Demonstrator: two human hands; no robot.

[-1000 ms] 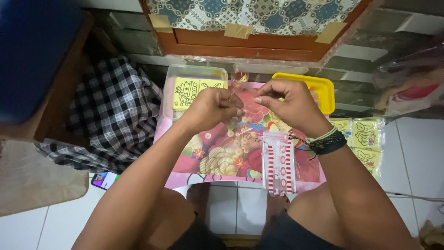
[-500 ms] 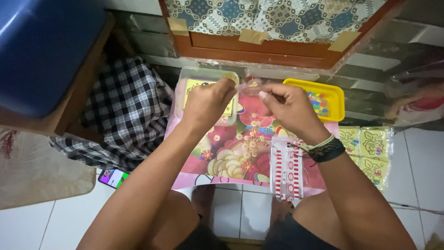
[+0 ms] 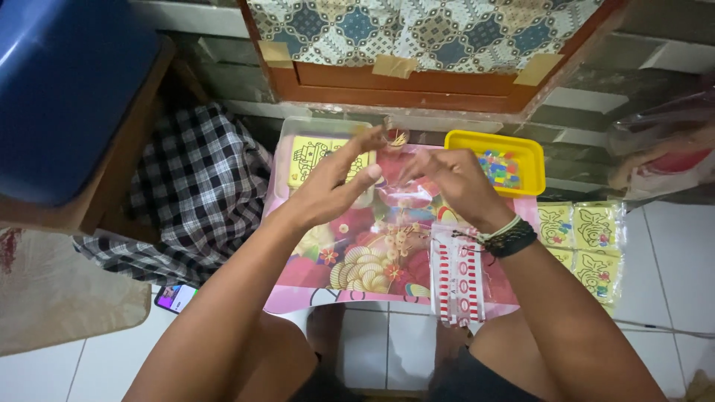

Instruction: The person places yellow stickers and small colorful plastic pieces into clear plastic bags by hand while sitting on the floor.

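Both hands have drawn back from the clear box (image 3: 316, 134) since a moment earlier, the left hand (image 3: 335, 186) now spread open with fingers loose and the right hand (image 3: 447, 179) half-curled, holding nothing that shows, over the pink flowered mat (image 3: 372, 253) beside the yellow tray (image 3: 495, 141) of coloured beads (image 3: 500, 167).

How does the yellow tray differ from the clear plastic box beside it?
The yellow tray is opaque and bright; the clear plastic box is see-through. The yellow tray holds small coloured beads; the clear plastic box holds a yellow printed card. The left hand partly covers the box; the tray is uncovered. Both are shallow, rectangular and open-topped.
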